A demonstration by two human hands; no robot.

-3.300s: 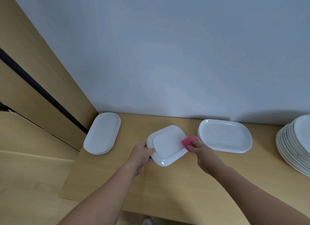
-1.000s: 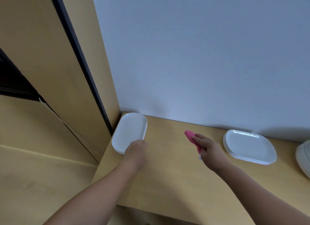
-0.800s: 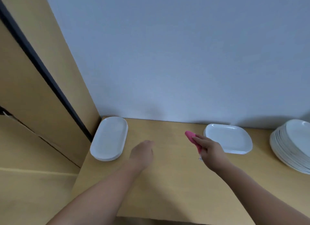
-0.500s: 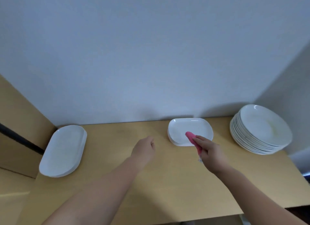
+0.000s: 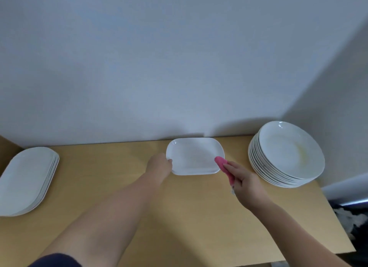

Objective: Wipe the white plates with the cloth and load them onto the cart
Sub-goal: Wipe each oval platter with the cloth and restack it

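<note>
A pale wall (image 5: 159,67) rises behind a wooden table (image 5: 189,217) that fills the lower half of the view. On the table's far right stands a tall stack of round white plates (image 5: 286,155), close to the corner of the wall. At the far left lies a lower stack of oval white plates (image 5: 25,179), well apart from the rest. Between them, near the wall, sits a small stack of rounded rectangular plates (image 5: 194,156). The left hand (image 5: 159,165) touches the left rim of this stack, its fingers curled at the edge; whether they have truly gripped a plate cannot be told. The right hand (image 5: 244,180) hovers just beside the stack's right corner, fingers closed around a folded pink cloth (image 5: 224,166) whose tip overlaps the rim.
</note>
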